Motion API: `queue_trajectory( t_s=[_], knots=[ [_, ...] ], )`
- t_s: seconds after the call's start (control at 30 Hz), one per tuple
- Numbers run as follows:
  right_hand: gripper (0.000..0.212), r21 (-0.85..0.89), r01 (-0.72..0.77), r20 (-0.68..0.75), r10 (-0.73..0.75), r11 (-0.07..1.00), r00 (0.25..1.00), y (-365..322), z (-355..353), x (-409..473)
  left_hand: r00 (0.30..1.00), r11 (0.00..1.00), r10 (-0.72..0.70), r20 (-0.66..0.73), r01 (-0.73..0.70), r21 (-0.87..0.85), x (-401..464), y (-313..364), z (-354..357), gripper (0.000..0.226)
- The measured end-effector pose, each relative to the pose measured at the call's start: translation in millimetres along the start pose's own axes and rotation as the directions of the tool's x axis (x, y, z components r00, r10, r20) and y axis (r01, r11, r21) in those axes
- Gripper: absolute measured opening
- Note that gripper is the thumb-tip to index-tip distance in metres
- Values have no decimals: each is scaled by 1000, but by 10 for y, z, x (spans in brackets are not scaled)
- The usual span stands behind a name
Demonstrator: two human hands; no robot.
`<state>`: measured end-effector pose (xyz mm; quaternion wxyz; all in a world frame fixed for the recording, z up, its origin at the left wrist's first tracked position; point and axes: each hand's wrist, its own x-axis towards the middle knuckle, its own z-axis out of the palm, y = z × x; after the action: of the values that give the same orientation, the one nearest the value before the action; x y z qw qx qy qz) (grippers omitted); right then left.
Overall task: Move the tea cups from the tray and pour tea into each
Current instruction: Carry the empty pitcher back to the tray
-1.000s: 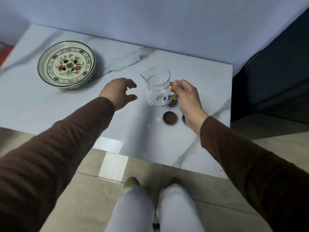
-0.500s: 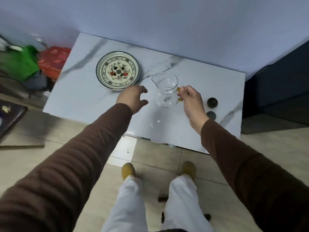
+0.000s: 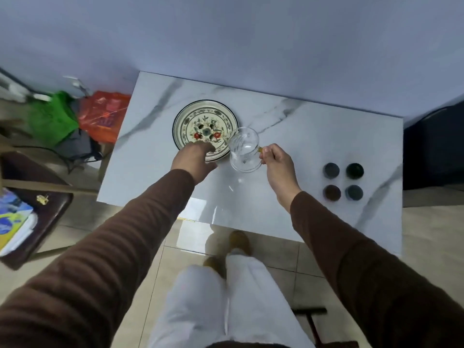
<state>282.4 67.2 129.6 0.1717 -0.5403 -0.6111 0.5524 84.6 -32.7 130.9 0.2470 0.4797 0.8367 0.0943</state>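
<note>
My right hand (image 3: 277, 164) grips the handle of a clear glass pitcher (image 3: 244, 150), held upright just over the white marble table (image 3: 288, 136); it looks empty. My left hand (image 3: 194, 159) hovers with fingers spread over the near rim of the floral patterned tray (image 3: 200, 126), which holds no cups. Several small dark tea cups (image 3: 343, 181) stand in a square group on the table at the right, apart from both hands.
Green and red bags (image 3: 80, 116) lie on the floor left of the table. A dark low table with books (image 3: 22, 222) is at the far left. A dark cabinet (image 3: 434, 146) stands to the right. My legs and shoes show below the table's front edge.
The view has pulled back and up, showing the whole table and all the cups. My left hand moved onto the tray's near rim; the pitcher shifted left, next to the tray.
</note>
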Motion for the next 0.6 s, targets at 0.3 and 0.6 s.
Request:
queue_trajectory(
  t_s=[0.3,0.6],
  knots=[
    [26,36,-110,-38,112,993,993,-53,932,572,995,999,48,91,-48,-9,643,-789,-53,40],
    [21,110,-223,-80,232,969,969,133,1703,1218,975,992,126,184,-130,8,1295,-1446,26,45]
  ],
)
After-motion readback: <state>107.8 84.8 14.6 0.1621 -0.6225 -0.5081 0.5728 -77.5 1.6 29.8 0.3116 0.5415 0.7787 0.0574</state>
